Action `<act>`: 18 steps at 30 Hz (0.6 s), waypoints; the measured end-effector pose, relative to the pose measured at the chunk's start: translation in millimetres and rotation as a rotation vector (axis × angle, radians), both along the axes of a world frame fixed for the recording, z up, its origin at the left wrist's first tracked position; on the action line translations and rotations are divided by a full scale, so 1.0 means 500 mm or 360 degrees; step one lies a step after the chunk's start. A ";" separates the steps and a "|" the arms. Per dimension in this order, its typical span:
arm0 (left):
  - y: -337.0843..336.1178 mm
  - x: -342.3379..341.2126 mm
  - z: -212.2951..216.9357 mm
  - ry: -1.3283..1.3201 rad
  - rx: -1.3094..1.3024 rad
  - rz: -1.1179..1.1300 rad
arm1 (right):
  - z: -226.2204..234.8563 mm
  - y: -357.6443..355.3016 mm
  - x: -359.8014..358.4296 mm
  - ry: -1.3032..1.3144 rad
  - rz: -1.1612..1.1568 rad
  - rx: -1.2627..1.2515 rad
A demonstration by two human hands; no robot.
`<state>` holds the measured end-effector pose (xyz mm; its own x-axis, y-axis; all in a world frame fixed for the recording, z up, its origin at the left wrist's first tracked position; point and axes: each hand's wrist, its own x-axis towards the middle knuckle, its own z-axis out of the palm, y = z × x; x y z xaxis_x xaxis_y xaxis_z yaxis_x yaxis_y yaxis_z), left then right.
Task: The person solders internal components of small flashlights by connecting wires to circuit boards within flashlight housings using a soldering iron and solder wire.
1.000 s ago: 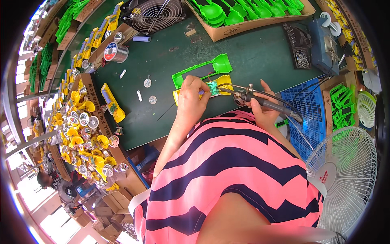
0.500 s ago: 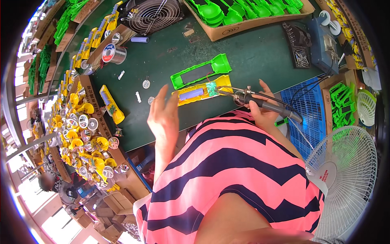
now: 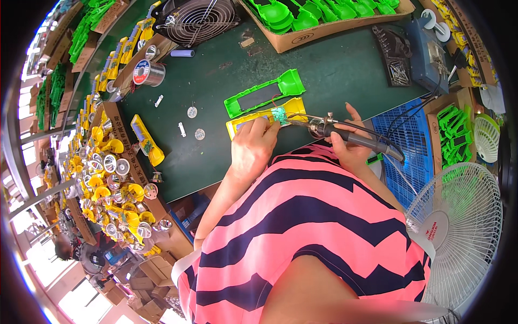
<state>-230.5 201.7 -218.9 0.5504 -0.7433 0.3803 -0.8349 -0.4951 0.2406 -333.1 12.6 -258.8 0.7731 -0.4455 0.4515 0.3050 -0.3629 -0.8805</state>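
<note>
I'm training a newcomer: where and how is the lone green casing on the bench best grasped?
Probably grip the green casing by its broad right end, from the far side: the yellow casing and left hand crowd its near side.

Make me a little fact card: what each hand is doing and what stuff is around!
Left hand: over the yellow casing, close to the green circuit board
Right hand: gripping the soldering iron, tip toward the board
Beyond yellow casing: green casing
Left: solder spool
Far side: cardboard box of green parts
Right: white fan
</note>
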 end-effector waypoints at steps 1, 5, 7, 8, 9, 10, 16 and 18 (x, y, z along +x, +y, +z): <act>0.000 0.000 0.000 0.0007 0.0020 -0.0006 | 0.000 0.000 0.001 0.0003 0.0008 -0.0041; 0.001 -0.001 0.003 0.0011 0.0017 0.0000 | -0.002 0.005 0.003 -0.0006 0.0008 -0.0024; 0.002 -0.002 0.002 -0.0022 0.0093 -0.0005 | -0.004 0.004 0.005 -0.0030 0.0033 -0.0025; 0.001 -0.002 0.003 -0.0022 0.0093 -0.0007 | -0.006 0.004 0.005 -0.0030 0.0031 -0.0025; 0.001 -0.001 0.003 -0.0027 0.0095 -0.0015 | -0.008 0.005 0.005 -0.0031 0.0031 -0.0020; 0.001 -0.001 0.004 -0.0032 0.0096 -0.0022 | -0.009 0.006 0.005 -0.0031 0.0031 -0.0015; 0.002 0.000 0.000 -0.0049 0.0083 -0.0013 | -0.016 0.005 0.010 -0.0029 0.0060 -0.0059; 0.001 0.000 0.002 -0.0038 0.0092 -0.0009 | -0.017 0.006 0.007 -0.0013 0.0069 -0.0027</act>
<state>-230.6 202.3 -217.8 0.5376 -0.7674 0.3494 -0.8427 -0.5030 0.1918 -329.3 15.7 -267.4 0.7880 -0.4037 0.4649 0.3278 -0.3640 -0.8718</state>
